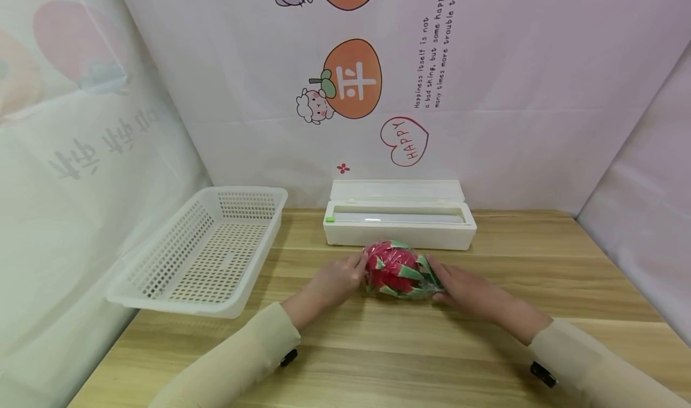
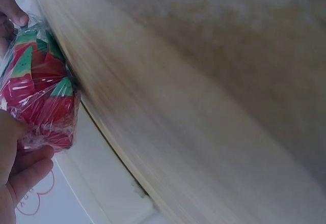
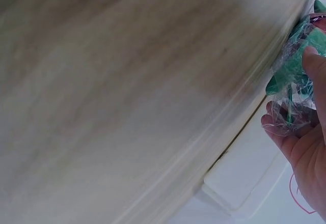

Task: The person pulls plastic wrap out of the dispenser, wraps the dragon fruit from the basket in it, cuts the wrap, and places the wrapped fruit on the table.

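A red dragon fruit (image 1: 396, 269) with green-tipped scales, wrapped in clear plastic film, is between the two hands over the table. At its rounded red end, my left hand (image 1: 336, 281) grips it; the left wrist view shows thumb and fingers (image 2: 33, 173) against the wrapped end. My right hand (image 1: 472, 291) holds the green leafy end. Crinkled film (image 3: 290, 117) lies between that thumb and the fingers in the right wrist view. Just behind the fruit stands a white cling film box (image 1: 399, 234), its lid raised and a roll (image 1: 399, 218) inside.
To the left stands a white perforated plastic basket (image 1: 259, 258), with holes in its floor and walls. The wood-grain table (image 1: 378, 360) reaches back to a printed white cloth (image 1: 496, 126). White cloth also hangs at the left and right sides.
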{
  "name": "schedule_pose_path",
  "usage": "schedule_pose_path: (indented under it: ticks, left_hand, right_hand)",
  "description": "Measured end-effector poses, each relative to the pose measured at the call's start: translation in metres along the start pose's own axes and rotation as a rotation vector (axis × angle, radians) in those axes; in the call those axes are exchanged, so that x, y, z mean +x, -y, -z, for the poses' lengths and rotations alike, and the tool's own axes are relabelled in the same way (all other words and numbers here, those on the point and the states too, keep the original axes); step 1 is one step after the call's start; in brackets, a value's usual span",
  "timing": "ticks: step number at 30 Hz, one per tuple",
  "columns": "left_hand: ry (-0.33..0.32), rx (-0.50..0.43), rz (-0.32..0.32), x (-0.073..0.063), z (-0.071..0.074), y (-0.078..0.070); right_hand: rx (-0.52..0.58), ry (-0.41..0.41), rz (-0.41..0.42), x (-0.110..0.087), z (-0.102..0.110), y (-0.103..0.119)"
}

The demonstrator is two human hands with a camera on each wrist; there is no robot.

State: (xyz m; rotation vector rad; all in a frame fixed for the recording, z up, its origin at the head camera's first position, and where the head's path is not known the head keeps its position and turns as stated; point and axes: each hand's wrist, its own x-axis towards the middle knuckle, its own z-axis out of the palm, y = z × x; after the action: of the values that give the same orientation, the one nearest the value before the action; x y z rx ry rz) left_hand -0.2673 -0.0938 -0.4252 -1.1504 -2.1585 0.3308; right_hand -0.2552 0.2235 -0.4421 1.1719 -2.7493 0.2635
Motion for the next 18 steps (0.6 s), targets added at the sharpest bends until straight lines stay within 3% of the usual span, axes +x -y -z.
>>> schedule_pose_path:
  ticks: [13,18]
  left_hand:
    - [-0.022,-0.205,0.084,-0.002,0.003,0.009]
    - [-0.069,-0.226,0.09,-0.005,0.001,0.015]
  right_hand:
    - [0.016,-0.035,0.027,0.0,0.012,-0.001]
    - [0.038,-0.053,0.058,0.002,0.018,-0.003]
